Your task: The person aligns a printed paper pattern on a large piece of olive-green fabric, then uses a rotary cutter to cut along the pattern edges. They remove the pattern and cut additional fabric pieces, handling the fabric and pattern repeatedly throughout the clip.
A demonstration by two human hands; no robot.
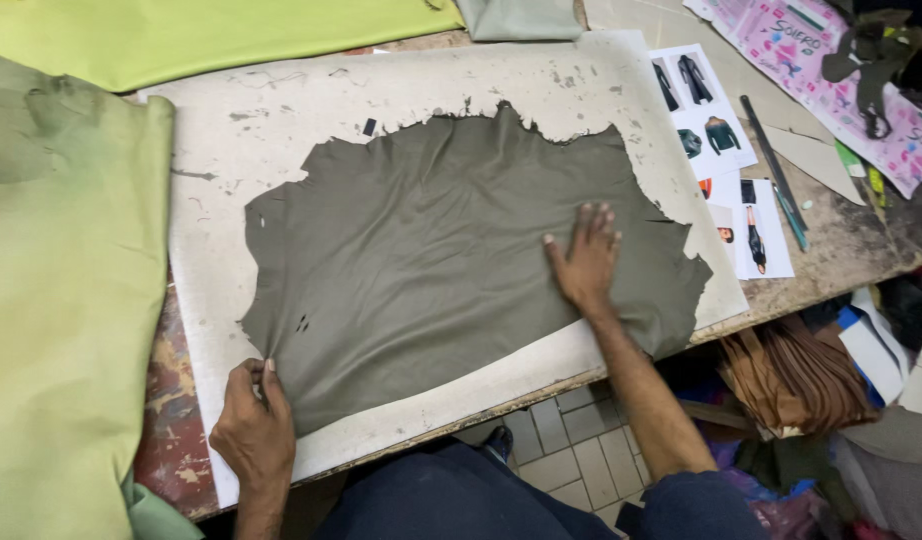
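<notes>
On board — hands (421,350) flatten hide (431,250).

The left hand (253,430) sits at the lower left of the view, back of the hand up, wrist bent slightly inward. Its grip is closed: thumb and forefinger are pinched together, the remaining fingers curled under. The left forearm drops straight down out of frame. The right hand (584,262) lies flat, palm down, fingers extended forward and slightly spread, thumb angled out to the left. The right forearm is bare and runs back diagonally to a dark sleeve at the elbow.
</notes>
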